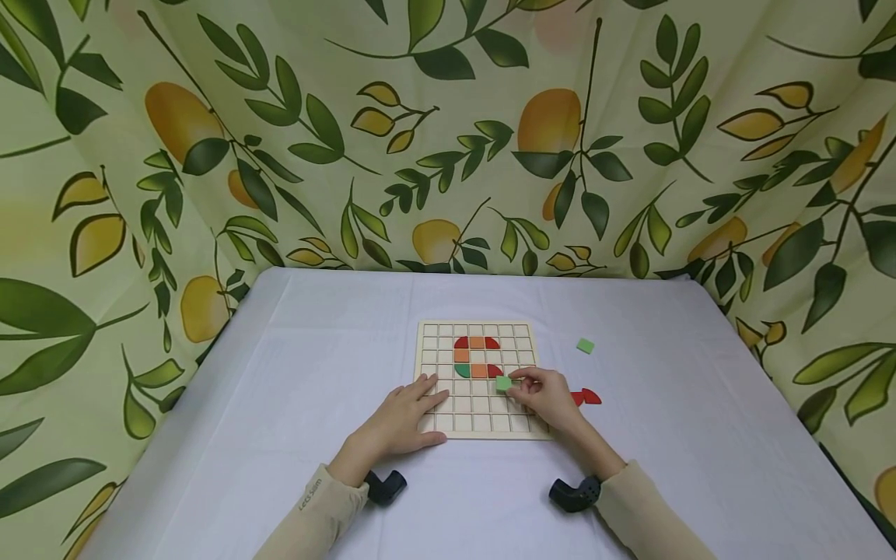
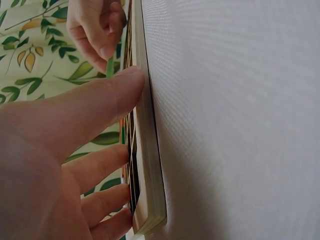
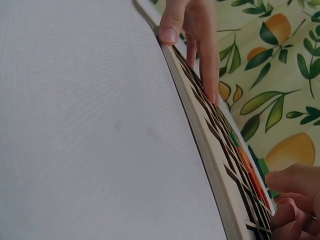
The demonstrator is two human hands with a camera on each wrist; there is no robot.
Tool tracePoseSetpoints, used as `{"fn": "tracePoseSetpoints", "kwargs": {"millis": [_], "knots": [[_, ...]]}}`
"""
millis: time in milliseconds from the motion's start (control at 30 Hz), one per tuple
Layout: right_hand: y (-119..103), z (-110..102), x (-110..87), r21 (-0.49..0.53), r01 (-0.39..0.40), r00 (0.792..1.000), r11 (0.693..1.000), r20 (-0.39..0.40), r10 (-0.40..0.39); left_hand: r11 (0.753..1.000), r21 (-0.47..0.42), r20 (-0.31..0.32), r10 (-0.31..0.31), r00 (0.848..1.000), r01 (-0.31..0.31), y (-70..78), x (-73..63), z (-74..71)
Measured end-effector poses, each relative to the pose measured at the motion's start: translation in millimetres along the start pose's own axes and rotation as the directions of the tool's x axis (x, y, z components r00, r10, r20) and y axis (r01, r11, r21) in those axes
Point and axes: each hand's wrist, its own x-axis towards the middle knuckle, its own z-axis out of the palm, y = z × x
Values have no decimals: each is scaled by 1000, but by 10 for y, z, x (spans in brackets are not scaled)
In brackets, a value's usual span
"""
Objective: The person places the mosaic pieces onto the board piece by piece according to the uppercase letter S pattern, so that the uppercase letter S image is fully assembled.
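A wooden grid board (image 1: 476, 424) lies on the white table. Red, orange and dark green tiles sit in some of its cells, forming a pattern in the upper middle. My right hand (image 1: 546, 397) pinches a light green square tile (image 1: 503, 383) just below the pattern's lower row; in the right wrist view the tile (image 3: 263, 169) is tilted on edge between thumb and finger. Spread over the board's left side, my left hand (image 1: 402, 416) rests with straight fingers. Its thumb (image 2: 112, 92) touches the near edge in the left wrist view.
Right of the board lies another light green square tile (image 1: 585, 346). Red quarter-round pieces (image 1: 591, 397) lie beside the right hand, partly hidden by it. A leaf-patterned curtain (image 1: 448, 155) surrounds the white tablecloth (image 1: 336, 327).
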Motion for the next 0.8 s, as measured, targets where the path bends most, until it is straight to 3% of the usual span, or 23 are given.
{"fn": "tracePoseSetpoints", "kwargs": {"millis": [200, 800], "knots": [[-2, 33, 2, -2, -33, 999, 999, 18, 33, 1000, 0, 1, 2, 1000, -2, -1, 0, 4], [11, 85, 28, -83, 15, 1000, 996, 7, -14, 1000, -14, 8, 4, 1000, -4, -10, 5, 3]]}}
